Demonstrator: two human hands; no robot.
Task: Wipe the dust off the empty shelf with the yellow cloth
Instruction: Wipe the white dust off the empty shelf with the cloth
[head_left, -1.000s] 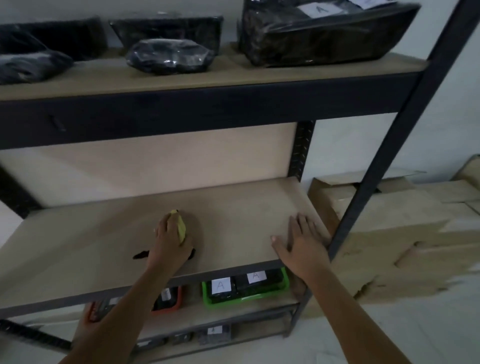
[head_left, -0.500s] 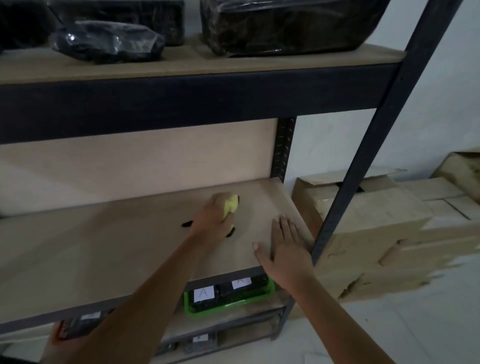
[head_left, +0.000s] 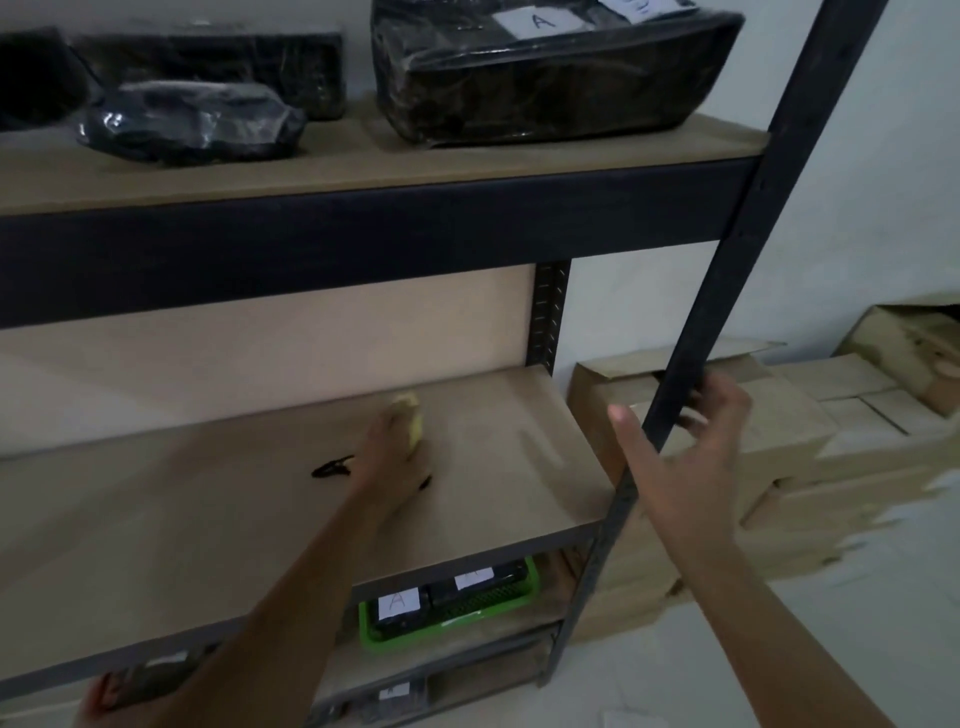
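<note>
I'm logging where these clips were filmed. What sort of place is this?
Probably a storeroom: a metal rack holding plastic-wrapped bundles with "A" labels, labelled bins such as the green tray, and cardboard boxes stacked beside it.

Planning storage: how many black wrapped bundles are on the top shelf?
4: far-left bundle, back bundle, small front bundle, large right bundle; others may be out of frame.

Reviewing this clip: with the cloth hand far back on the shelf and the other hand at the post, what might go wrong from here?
1. The left hand reaches deep with the yellow cloth; the near and left parts of the shelf could get skipped.
2. The right hand is open around the black upright post, fingers not closed on it; leaning there might let it slip.
3. Small black bits lie beside the cloth hand and may get swept onto the floor.
</note>
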